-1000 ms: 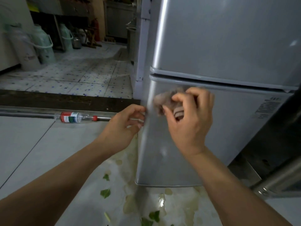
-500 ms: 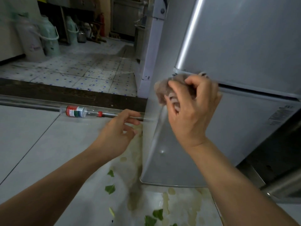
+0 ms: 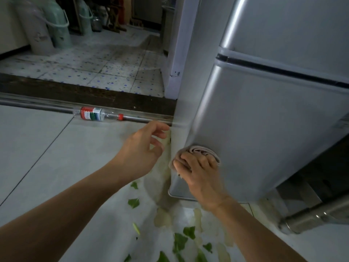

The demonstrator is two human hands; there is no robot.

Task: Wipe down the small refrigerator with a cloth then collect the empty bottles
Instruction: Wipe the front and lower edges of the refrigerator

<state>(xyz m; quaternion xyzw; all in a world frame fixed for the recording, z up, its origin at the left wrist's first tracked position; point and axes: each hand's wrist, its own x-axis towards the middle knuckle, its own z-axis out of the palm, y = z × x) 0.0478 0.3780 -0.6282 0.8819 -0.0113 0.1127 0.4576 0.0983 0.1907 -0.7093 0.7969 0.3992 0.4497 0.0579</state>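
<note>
1. Refrigerator stands on the floor; right hand grips a bunched cloth against its lower door corner.
2. Left hand hovers beside it, fingers loosely curled, holding nothing.
3. Leaf scraps lie nearest; a bottle lies against the threshold rail beyond.

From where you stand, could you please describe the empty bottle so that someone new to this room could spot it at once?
Start at the silver refrigerator and follow the metal door rail along the floor away from its corner. The bottle lies on its side against that rail, beyond the left hand. It is clear plastic with a red, white and green label and a red cap, the only bottle in view.
</note>
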